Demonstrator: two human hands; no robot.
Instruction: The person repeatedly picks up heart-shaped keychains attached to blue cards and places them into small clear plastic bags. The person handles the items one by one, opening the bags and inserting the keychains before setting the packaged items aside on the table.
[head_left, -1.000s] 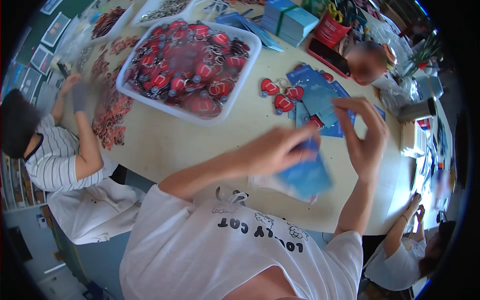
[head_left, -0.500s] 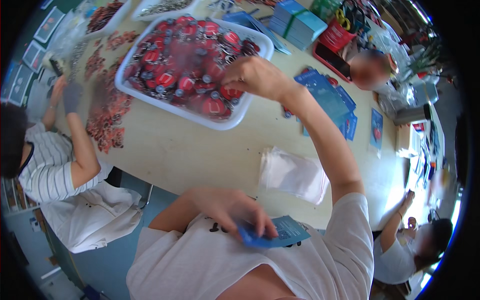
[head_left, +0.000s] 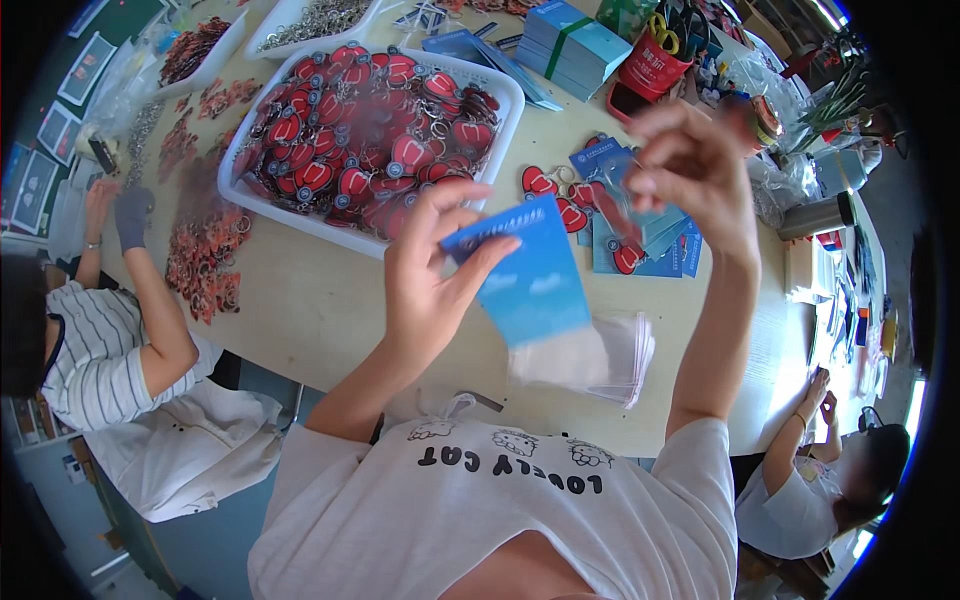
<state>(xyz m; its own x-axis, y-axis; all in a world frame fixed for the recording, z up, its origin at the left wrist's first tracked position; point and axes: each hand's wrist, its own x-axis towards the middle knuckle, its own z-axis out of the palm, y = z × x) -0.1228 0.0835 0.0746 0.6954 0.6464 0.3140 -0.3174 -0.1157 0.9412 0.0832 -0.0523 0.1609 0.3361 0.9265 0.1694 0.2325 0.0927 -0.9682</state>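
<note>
My left hand (head_left: 432, 275) pinches a blue printed card (head_left: 535, 280) between thumb and fingers and holds it upright over the table. My right hand (head_left: 695, 175) is raised above the right side, blurred by motion, with fingertips closed on a red keychain (head_left: 617, 212) that hangs down smeared. Left of the card stands a white plastic bin (head_left: 375, 240) heaped with red keychains with metal rings (head_left: 410, 150). Beneath the right hand lie several blue cards (head_left: 660, 262) and loose red keychains (head_left: 572, 215). Below the card rests a stack of clear plastic bags (head_left: 625, 350).
At the back are a banded stack of blue cards (head_left: 575, 45), a tray of metal rings (head_left: 320, 25) and a red container with scissors (head_left: 650, 65). Small orange-red pieces (head_left: 205, 250) lie in front of a gloved co-worker (head_left: 125, 330) at left. Another person (head_left: 800, 500) sits at right.
My left hand has raised the blue card from near my chest to over the table. My right hand has left the bin and moved right, over the cards, with a keychain.
</note>
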